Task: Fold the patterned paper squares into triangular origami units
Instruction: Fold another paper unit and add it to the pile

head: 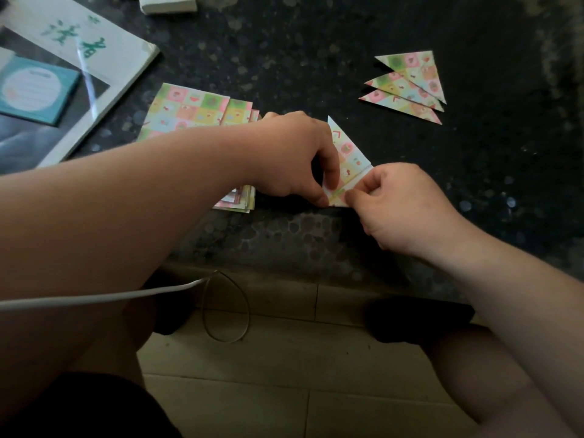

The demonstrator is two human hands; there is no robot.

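Note:
A patterned paper piece [347,150], partly folded into a tall triangle, lies on the dark speckled table [316,52] near its front edge. My left hand [294,156] pinches the piece's left lower edge between thumb and fingers. My right hand [401,203] pinches its bottom right flap, a white strip showing along the fold. A fanned stack of unfolded patterned squares [196,109] lies to the left, partly hidden under my left forearm. Three finished triangular units [410,82] lie overlapped at the back right.
A white book with green characters [94,52] and a teal booklet [34,90] sit at the left. A white block [167,3] is at the back edge. A white cable [104,297] crosses my left knee. Tiled floor [284,374] lies below the table edge.

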